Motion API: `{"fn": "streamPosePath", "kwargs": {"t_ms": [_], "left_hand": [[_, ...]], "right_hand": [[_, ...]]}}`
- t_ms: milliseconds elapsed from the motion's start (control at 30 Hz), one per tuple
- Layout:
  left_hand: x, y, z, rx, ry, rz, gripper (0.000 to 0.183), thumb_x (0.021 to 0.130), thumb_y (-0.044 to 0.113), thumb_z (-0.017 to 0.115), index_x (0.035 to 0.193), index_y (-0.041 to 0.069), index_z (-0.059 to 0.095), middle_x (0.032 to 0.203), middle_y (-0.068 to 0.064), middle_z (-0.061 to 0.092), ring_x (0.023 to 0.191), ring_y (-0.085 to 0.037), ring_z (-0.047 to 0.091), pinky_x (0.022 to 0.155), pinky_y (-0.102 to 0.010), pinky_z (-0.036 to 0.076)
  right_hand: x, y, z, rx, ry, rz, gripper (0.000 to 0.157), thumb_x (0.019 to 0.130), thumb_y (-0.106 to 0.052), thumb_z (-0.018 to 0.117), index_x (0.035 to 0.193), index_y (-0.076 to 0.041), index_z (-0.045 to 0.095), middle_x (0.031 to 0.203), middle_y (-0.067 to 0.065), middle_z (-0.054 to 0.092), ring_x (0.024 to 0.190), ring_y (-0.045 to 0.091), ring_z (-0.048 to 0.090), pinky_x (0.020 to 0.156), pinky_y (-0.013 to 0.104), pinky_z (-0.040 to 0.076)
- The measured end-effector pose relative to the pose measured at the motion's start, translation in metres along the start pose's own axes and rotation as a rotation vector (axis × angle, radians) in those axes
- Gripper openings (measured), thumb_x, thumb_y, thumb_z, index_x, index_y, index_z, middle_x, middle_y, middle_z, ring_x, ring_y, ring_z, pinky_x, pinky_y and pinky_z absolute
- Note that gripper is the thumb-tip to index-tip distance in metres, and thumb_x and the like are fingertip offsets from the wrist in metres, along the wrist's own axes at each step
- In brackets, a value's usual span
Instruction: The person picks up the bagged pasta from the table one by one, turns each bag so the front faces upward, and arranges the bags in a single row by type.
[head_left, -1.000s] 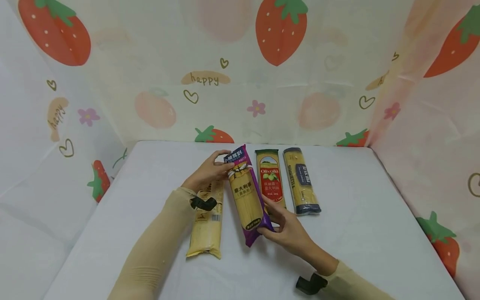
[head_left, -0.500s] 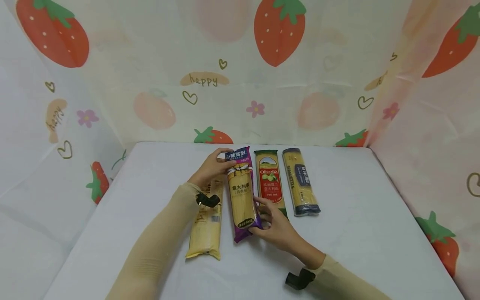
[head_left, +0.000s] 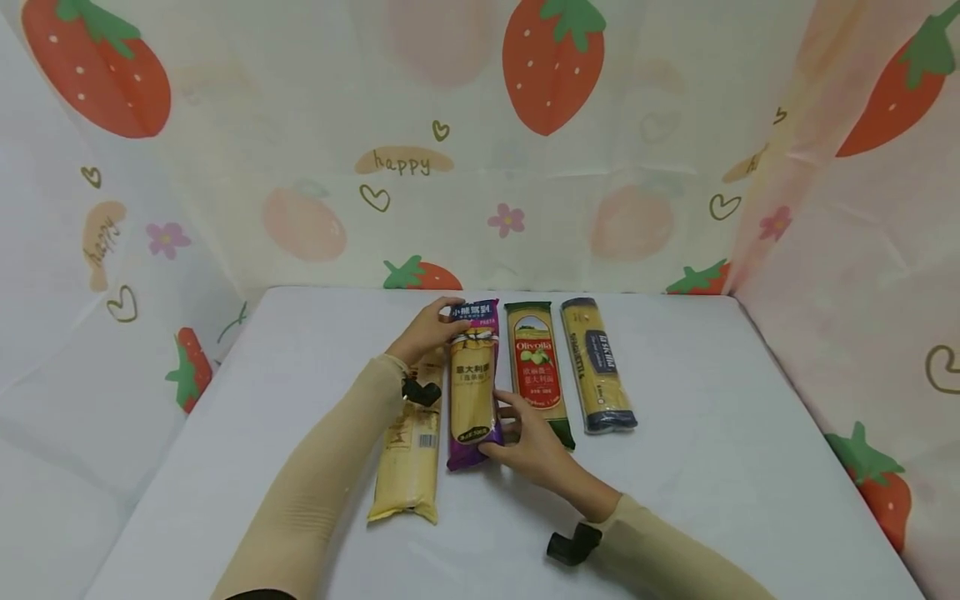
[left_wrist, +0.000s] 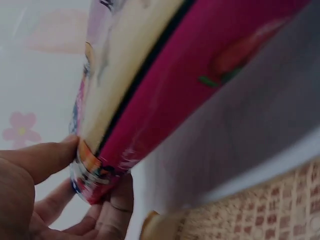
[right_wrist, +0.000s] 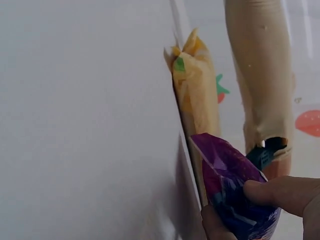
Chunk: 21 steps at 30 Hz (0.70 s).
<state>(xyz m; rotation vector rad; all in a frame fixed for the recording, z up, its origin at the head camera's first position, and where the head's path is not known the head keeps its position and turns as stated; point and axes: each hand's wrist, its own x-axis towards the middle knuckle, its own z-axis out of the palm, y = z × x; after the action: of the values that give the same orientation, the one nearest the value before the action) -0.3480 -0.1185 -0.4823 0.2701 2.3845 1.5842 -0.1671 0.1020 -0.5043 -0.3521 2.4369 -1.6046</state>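
Nearest on the white worktop [head_left: 697,492], a yellow packet [head_left: 408,471] lies partly hidden by the left sleeve [head_left: 318,467]. Beside it, the right hand [head_left: 532,442] pinches the near end of a purple pasta packet [head_left: 474,383]; the left hand [head_left: 426,332] grips its far end. Rightward lie a red-labelled packet [head_left: 535,367] and a blue-ended packet [head_left: 596,367], before a strawberry-print cloth [head_left: 450,92].

Red pack [head_left: 534,354] crowds purple pack [head_left: 474,383]; the right tabletop [head_left: 712,400] offers passage.
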Motion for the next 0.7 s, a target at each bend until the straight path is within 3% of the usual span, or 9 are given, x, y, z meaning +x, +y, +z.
{"fn": "streamPosePath", "kwargs": {"t_ms": [367, 700], "left_hand": [[0.024, -0.021, -0.004, 0.079, 0.010, 0.002, 0.061, 0.110, 0.025, 0.065, 0.164, 0.009, 0.041, 0.139, -0.029, 0.060, 0.123, -0.038, 0.062, 0.102, -0.050, 0.055], [0.034, -0.028, -0.006, 0.067, -0.010, -0.031, 0.064, 0.110, 0.026, 0.065, 0.166, 0.008, 0.039, 0.145, -0.030, 0.057, 0.127, -0.040, 0.062, 0.106, -0.052, 0.054]], "right_hand": [[0.019, 0.010, 0.007, -0.033, 0.010, 0.012, 0.081, 0.093, -0.008, 0.084, 0.163, -0.005, 0.042, 0.144, 0.022, 0.060, 0.124, 0.039, 0.067, 0.102, 0.051, 0.058], [0.027, 0.008, 0.010, -0.102, 0.012, 0.013, 0.082, 0.094, -0.009, 0.085, 0.163, -0.002, 0.041, 0.142, 0.020, 0.063, 0.123, 0.035, 0.067, 0.102, 0.050, 0.058]]}}
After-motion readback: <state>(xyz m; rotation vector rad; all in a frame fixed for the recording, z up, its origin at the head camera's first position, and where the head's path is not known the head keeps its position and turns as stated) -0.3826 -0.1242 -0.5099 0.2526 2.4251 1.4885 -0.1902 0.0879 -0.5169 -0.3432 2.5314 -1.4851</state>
